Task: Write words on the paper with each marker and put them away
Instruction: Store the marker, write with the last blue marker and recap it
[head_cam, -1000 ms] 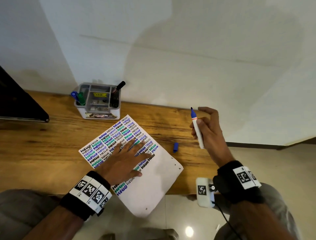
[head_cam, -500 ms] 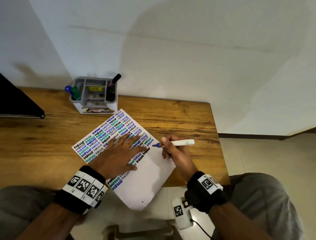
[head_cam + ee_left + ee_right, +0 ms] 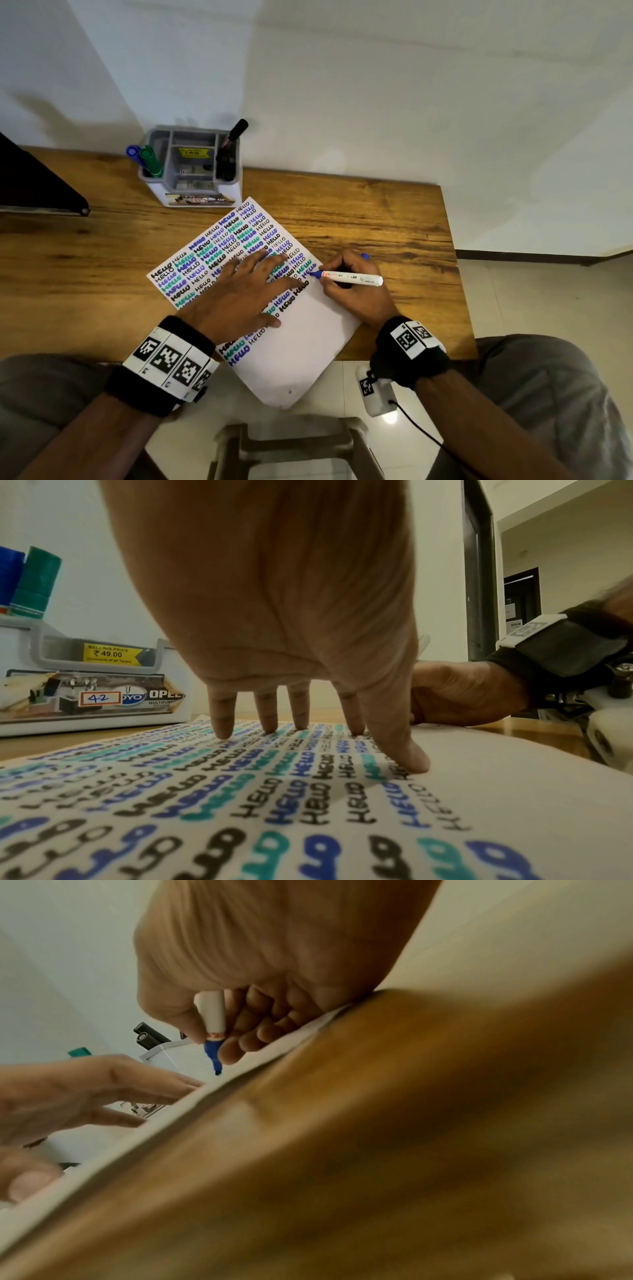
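Observation:
A white paper covered in rows of "HELLO" in blue, green and black lies tilted on the wooden desk, its near corner hanging over the edge. My left hand lies flat on the paper, fingertips pressing it down. My right hand grips a white marker with a blue tip; its tip touches the paper's right edge. In the right wrist view the marker is pinched between thumb and fingers. Its blue cap lies on the desk just behind the right hand.
A grey and white organiser stands at the back by the wall, holding a blue and a green marker on the left and black markers on the right. A dark object lies at the far left. A stool stands below the desk edge.
My right hand came down from mid-air with the uncapped blue marker and set its tip at the paper's right edge. The left hand stayed flat on the paper.

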`<state>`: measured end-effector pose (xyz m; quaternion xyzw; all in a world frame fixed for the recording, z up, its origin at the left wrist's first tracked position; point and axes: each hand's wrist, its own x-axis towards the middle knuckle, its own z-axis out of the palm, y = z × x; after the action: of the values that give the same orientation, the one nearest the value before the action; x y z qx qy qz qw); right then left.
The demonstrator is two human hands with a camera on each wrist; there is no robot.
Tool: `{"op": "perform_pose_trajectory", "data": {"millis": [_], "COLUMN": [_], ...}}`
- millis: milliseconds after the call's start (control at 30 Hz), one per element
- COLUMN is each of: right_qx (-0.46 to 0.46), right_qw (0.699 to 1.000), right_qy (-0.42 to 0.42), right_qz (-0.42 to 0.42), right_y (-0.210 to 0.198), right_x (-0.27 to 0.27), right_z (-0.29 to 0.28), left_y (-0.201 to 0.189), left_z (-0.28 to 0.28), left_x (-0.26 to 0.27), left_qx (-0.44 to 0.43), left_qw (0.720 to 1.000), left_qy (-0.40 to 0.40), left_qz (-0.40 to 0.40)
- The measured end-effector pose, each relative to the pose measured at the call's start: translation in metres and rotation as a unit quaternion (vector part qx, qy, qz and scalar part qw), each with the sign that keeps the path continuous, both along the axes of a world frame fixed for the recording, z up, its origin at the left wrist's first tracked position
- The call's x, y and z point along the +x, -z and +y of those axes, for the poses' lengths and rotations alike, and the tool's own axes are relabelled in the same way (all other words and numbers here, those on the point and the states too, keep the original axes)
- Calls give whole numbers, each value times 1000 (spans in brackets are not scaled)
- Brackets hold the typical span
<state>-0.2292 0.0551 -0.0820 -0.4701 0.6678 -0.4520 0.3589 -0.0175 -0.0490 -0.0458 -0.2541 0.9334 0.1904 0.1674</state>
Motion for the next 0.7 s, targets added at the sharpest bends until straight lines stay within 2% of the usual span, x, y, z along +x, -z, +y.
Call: {"op": "perform_pose_trajectory", "data": {"millis": [267,700], "right_qx": [-13,-14], "right_qw": [1000,1000], "right_qy": [10,5], "right_qz": [4,14], "right_y": [6,11], "right_x": [4,3], "right_z": [-1,-2], "left_y": [-6,-8], "left_z": [-1,-1], "left_x": [-4,-7], "left_qx": [-2,10], "left_qw": [999,999], "left_qy": [45,39], "left_qz": [7,-2]}}
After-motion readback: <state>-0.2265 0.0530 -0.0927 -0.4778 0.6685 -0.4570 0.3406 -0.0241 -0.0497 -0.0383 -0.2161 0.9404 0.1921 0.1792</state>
